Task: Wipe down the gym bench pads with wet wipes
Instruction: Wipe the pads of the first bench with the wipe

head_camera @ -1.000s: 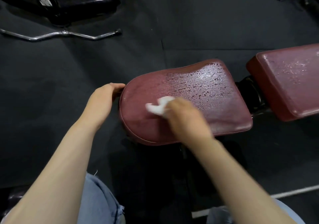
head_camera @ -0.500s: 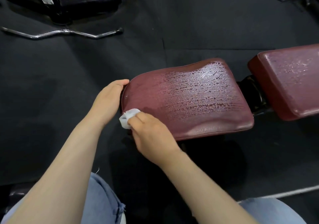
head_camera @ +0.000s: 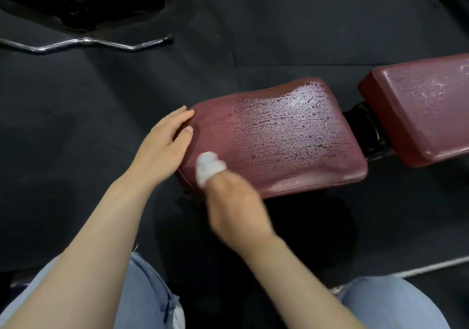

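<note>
White and crumpled, the wet wipe (head_camera: 208, 167) was pinched in your blurry right hand (head_camera: 234, 208) and pressed on the near left corner of the dark red seat pad (head_camera: 291, 135). Your left hand (head_camera: 166, 142) lay flat, fingers straight, against the pad's left end. Wet streaks covered the pad. A second red pad (head_camera: 426, 110) sat to the right, apart. A bent silver bar (head_camera: 83, 43) lay on the black floor (head_camera: 76, 125), far off.
</note>
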